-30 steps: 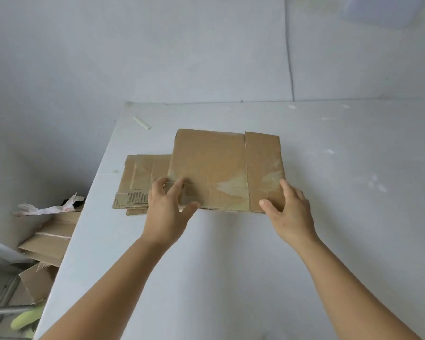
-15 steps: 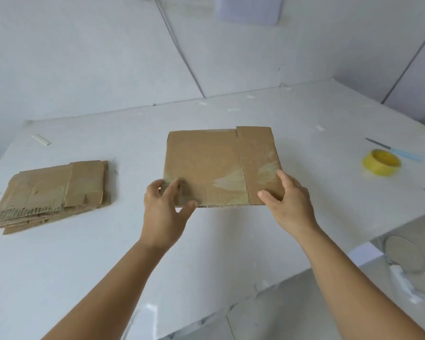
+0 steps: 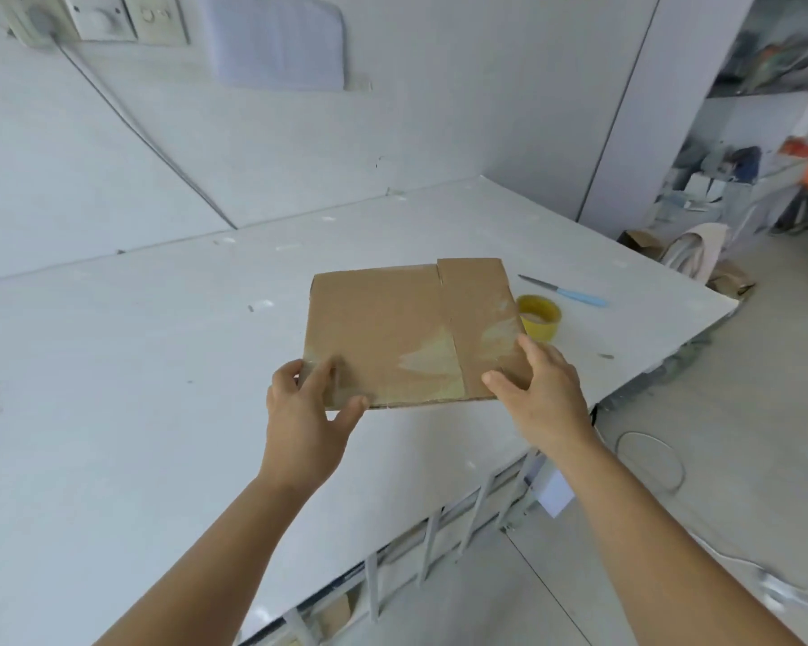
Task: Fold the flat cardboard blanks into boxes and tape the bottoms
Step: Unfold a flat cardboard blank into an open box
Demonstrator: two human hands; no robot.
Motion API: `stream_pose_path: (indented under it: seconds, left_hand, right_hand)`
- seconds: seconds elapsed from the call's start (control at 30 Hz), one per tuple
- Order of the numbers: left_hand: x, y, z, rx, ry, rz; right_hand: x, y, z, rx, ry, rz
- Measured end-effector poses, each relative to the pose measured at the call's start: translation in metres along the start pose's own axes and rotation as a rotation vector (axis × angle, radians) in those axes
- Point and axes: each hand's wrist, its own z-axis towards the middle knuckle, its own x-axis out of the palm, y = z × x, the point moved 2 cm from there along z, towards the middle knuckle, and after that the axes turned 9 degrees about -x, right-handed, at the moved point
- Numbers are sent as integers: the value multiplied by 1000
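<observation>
A flat brown cardboard blank (image 3: 407, 328), marked with old tape residue, is held level above the white table (image 3: 136, 366). My left hand (image 3: 306, 412) pinches its near left corner, thumb underneath and fingers on top. My right hand (image 3: 539, 394) grips the near right corner the same way. A yellow roll of tape (image 3: 539, 317) lies on the table just beyond the blank's right edge, partly hidden by it.
A knife with a light blue handle (image 3: 565, 291) lies behind the tape. The table's right edge drops to the floor, where cardboard scraps and clutter (image 3: 700, 258) sit. A cable (image 3: 136, 132) runs down the wall from sockets at the top left.
The view has swung right while both hands carried the blank that way. The stack of blanks at the left has left the view; the tape and knife now sit close to the blank.
</observation>
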Motion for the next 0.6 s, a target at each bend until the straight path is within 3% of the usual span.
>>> stream_pose_path:
  seconds: [0.2, 0.6]
  left_hand:
    - [50, -40, 28, 28, 25, -19]
    - [133, -96, 102, -37, -17, -48]
  right_hand:
    - [-27, -47, 36, 30, -40, -4]
    - [-51, -115, 149, 25, 37, 83]
